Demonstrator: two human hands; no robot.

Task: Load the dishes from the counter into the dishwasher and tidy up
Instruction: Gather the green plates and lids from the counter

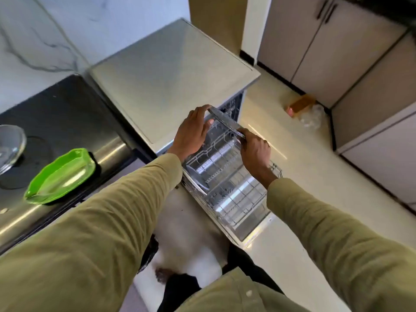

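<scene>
Both hands are up over the open dishwasher [171, 70], sharing one glass plate [225, 122] held on edge. The left hand [193, 131] cups the plate's upper end at about eleven o'clock, fingers curled over the rim; the right hand [255, 149] pinches the lower end at about four o'clock. The plate hangs tilted above the pulled-out rack [227, 176], apart from the wires. Down in the rack, at seven o'clock from the hands, a clear glass dish [198, 179] stands on edge between the tines. Over at nine o'clock, on the dark stovetop [67, 113], a green tray [60, 176] lies flat near the front edge, and a glass bowl [11, 143] sits just beyond it at the far left. At two o'clock, on the pale floor [315, 176] against the cabinets [315, 52], a crumpled plastic bag [310, 115] lies beside an orange packet [297, 104]
</scene>
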